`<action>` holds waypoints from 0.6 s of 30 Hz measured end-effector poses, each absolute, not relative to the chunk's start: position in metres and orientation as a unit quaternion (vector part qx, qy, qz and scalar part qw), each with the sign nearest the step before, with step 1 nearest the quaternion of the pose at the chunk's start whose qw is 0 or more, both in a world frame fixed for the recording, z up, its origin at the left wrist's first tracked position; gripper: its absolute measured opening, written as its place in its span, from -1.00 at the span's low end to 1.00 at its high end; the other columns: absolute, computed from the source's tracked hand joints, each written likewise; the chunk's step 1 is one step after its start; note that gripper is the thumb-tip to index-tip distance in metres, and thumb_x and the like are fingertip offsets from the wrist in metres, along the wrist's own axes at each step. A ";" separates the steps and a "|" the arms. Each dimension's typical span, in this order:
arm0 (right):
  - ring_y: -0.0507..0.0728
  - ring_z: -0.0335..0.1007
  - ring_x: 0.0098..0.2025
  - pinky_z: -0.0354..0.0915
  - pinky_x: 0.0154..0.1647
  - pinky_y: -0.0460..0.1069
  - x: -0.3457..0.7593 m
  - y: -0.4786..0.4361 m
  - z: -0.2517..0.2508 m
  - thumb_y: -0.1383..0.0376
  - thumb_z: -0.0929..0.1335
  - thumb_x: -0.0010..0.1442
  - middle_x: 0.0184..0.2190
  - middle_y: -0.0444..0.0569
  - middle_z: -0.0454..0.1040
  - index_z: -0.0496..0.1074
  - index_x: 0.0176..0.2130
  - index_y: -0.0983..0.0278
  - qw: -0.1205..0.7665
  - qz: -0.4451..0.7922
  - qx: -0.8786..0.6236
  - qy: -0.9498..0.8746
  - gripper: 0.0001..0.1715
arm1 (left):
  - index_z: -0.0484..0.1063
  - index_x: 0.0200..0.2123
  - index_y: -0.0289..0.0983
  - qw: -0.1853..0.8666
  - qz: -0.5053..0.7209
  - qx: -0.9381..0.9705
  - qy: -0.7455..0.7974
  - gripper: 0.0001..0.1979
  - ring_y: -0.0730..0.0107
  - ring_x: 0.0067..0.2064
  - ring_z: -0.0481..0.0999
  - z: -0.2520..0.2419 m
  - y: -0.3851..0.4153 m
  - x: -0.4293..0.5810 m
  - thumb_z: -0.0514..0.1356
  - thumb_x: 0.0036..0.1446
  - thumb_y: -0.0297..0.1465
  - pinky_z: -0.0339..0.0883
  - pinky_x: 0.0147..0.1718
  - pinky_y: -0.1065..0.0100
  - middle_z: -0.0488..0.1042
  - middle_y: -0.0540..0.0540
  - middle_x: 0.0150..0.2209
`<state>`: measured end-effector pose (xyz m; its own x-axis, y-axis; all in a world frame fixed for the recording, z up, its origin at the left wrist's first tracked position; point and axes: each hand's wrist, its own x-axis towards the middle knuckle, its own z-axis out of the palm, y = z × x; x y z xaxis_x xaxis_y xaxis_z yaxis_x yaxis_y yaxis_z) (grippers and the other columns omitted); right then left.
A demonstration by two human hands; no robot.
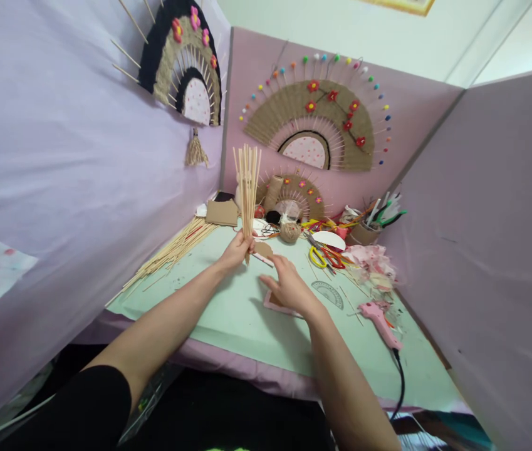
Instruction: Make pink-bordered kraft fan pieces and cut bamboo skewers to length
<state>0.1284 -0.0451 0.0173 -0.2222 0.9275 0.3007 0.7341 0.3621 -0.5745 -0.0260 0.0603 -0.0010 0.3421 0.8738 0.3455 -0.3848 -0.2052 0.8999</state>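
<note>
My left hand (236, 252) is closed round a bundle of thin wooden sticks (247, 188), held upright over the pale green table top. Just to its right, my right hand (287, 282) hovers with its fingers apart and nothing in them. Under that hand lies a cardboard piece (272, 303) with a pink-and-white edge, partly hidden by the palm. Behind the fingertips sits another cardboard piece (264, 250) with a pale strip along its edge. A clear protractor (328, 294) lies to the right of my right hand.
Loose sticks (172, 250) lie along the left side. Yellow-handled scissors (317, 257), a twine ball (289, 232) and a pot of tools (363, 233) stand toward the back. A pink glue gun (381, 324) with a black cable lies right. Decorated fans (312, 125) hang on the partitions.
</note>
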 end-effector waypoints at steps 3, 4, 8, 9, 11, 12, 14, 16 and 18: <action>0.28 -0.08 0.32 -0.06 0.27 0.17 0.146 -0.089 0.001 0.08 0.27 0.19 0.27 0.17 0.09 0.15 0.23 0.27 0.155 0.126 -0.588 -0.784 -0.31 | 0.18 -0.31 -0.23 0.580 0.548 0.554 0.236 -0.76 0.56 -0.52 0.16 -0.001 0.064 -0.024 0.11 0.18 -0.18 0.19 -0.38 0.45 0.15 0.14 -0.56; 0.28 -0.13 0.34 -0.10 0.29 0.17 0.151 -0.099 -0.005 0.05 0.26 0.19 0.30 0.14 0.05 0.12 0.26 0.27 0.122 0.125 -0.591 -0.787 -0.28 | 0.17 -0.33 -0.23 0.575 0.549 0.551 0.252 -0.77 0.55 -0.51 0.17 -0.002 0.063 -0.022 0.10 0.18 -0.20 0.18 -0.38 0.45 0.15 0.13 -0.54; 0.27 -0.25 0.37 -0.20 0.31 0.20 0.168 -0.100 -0.021 -0.04 0.24 0.18 0.34 0.14 -0.07 -0.02 0.31 0.30 0.077 0.104 -0.603 -0.787 -0.13 | 0.16 -0.33 -0.23 0.548 0.544 0.568 0.286 -0.79 0.54 -0.44 0.23 -0.005 0.056 -0.017 0.09 0.19 -0.22 0.18 -0.35 0.45 0.20 0.11 -0.50; 0.28 -0.26 0.37 -0.22 0.31 0.21 0.172 -0.092 -0.022 -0.05 0.23 0.18 0.34 0.17 -0.08 -0.03 0.31 0.33 0.074 0.102 -0.613 -0.780 -0.12 | 0.17 -0.32 -0.24 0.541 0.537 0.579 0.289 -0.79 0.53 -0.43 0.25 -0.006 0.054 -0.017 0.08 0.19 -0.23 0.19 -0.33 0.45 0.22 0.10 -0.50; 0.30 -0.28 0.37 -0.25 0.31 0.23 0.179 -0.074 -0.020 -0.05 0.22 0.19 0.34 0.20 -0.12 -0.05 0.31 0.37 0.073 0.110 -0.636 -0.760 -0.11 | 0.18 -0.30 -0.25 0.527 0.521 0.604 0.293 -0.80 0.51 -0.42 0.27 -0.007 0.048 -0.016 0.08 0.18 -0.23 0.20 -0.30 0.43 0.25 0.09 -0.50; 0.32 -0.30 0.37 -0.26 0.30 0.25 0.180 -0.065 -0.017 -0.04 0.23 0.18 0.35 0.20 -0.13 -0.04 0.31 0.38 0.078 0.120 -0.648 -0.748 -0.10 | 0.19 -0.30 -0.25 0.520 0.513 0.616 0.296 -0.80 0.50 -0.41 0.28 -0.007 0.046 -0.016 0.08 0.18 -0.24 0.21 -0.29 0.41 0.27 0.09 -0.50; 0.34 -0.31 0.37 -0.30 0.30 0.28 0.176 -0.053 -0.010 -0.04 0.26 0.16 0.35 0.20 -0.12 -0.05 0.31 0.36 0.117 0.134 -0.656 -0.733 -0.08 | 0.20 -0.30 -0.25 0.510 0.502 0.632 0.297 -0.81 0.48 -0.41 0.29 -0.007 0.041 -0.014 0.07 0.18 -0.24 0.22 -0.27 0.39 0.27 0.09 -0.51; 0.32 -0.28 0.37 -0.30 0.29 0.30 0.161 -0.046 -0.002 -0.03 0.30 0.13 0.34 0.20 -0.09 -0.07 0.31 0.31 0.202 0.140 -0.621 -0.744 -0.05 | 0.20 -0.30 -0.25 0.506 0.500 0.639 0.292 -0.80 0.47 -0.41 0.29 -0.005 0.039 -0.012 0.07 0.18 -0.23 0.23 -0.26 0.37 0.27 0.08 -0.51; 0.28 -0.15 0.34 -0.14 0.29 0.23 0.138 -0.039 0.009 0.00 0.31 0.13 0.31 0.20 -0.03 -0.12 0.32 0.29 0.322 0.156 -0.536 -0.764 -0.05 | 0.21 -0.29 -0.25 0.510 0.493 0.638 0.301 -0.80 0.45 -0.39 0.31 -0.005 0.037 -0.009 0.07 0.17 -0.22 0.25 -0.25 0.36 0.29 0.06 -0.49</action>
